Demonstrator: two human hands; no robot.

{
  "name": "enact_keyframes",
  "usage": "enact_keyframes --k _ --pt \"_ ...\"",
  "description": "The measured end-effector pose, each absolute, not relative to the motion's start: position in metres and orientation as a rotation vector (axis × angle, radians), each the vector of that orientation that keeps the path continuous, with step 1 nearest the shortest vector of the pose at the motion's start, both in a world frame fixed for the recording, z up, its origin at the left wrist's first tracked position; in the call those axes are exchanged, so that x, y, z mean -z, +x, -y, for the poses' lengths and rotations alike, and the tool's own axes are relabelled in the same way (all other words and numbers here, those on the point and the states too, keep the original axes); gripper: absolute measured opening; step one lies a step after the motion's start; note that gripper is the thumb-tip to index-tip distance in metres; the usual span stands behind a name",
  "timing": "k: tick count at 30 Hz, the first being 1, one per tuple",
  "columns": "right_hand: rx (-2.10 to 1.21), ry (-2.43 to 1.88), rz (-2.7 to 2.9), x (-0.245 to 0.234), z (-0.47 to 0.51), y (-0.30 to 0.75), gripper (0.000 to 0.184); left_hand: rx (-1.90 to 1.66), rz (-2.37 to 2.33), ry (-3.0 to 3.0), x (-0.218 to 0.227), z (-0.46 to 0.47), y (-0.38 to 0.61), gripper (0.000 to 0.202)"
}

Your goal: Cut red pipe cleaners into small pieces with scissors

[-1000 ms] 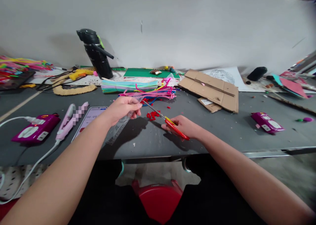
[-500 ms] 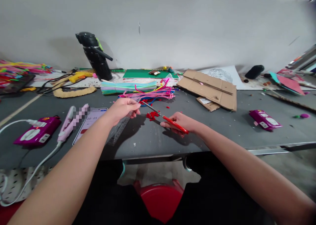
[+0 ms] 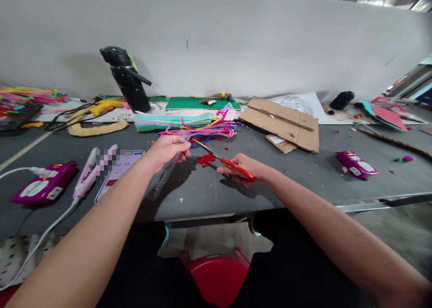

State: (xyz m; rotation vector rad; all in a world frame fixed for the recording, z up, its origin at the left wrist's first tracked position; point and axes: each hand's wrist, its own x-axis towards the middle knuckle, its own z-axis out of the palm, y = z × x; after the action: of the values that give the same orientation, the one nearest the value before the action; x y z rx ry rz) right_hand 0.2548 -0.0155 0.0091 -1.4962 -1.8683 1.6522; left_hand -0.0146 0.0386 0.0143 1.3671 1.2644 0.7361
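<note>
My left hand (image 3: pixel 172 151) is closed around a clear ruler (image 3: pixel 162 180), which slants out above and below the fingers. Its fingertips pinch together near the scissor tips; any small piece between them is too hidden to name. In my right hand (image 3: pixel 241 168) is a pair of red-handled scissors (image 3: pixel 238 167), the fingers wrapped round the handles and the blades pointing up-left toward the left fingertips. Small red cut pieces (image 3: pixel 206 160) lie in a pile on the desk under the blades. Behind the hands are bundled pink pipe cleaners (image 3: pixel 219 130) and pale blue-green ones (image 3: pixel 175 121).
At left are a phone (image 3: pixel 118 175) showing a timer, a pink hair straightener (image 3: pixel 89 173) with a cord, and a purple power strip (image 3: pixel 47 184). A black flask (image 3: pixel 130 83) stands behind. Cardboard sheets (image 3: pixel 283 123) and a purple packet (image 3: pixel 356 164) are on the right.
The whole view has shifted a little, with the desk items sitting slightly further left. Both hands keep nearly the same pose, still holding the ruler and scissors.
</note>
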Motion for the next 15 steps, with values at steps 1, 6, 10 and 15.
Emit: enact_keyframes --k 1,6,10,15 --pt "-1.654 -1.496 1.87 -0.0087 0.0151 0.2548 0.059 -0.733 -1.267 1.369 -0.014 -0.039 -0.0148 0.03" --pt "-1.65 -1.523 1.864 -0.0068 0.0133 0.2553 0.058 -0.74 -1.266 1.39 -0.0132 -0.0415 -0.0153 0.031" --pt "-1.663 -1.504 1.864 -0.007 0.0118 0.2571 0.057 -0.747 -1.273 1.395 -0.013 -0.0426 -0.016 0.032" --pt "-1.685 -1.506 1.741 -0.0039 0.013 0.2609 0.06 -0.733 -1.264 1.417 -0.0162 -0.0381 -0.0169 0.031"
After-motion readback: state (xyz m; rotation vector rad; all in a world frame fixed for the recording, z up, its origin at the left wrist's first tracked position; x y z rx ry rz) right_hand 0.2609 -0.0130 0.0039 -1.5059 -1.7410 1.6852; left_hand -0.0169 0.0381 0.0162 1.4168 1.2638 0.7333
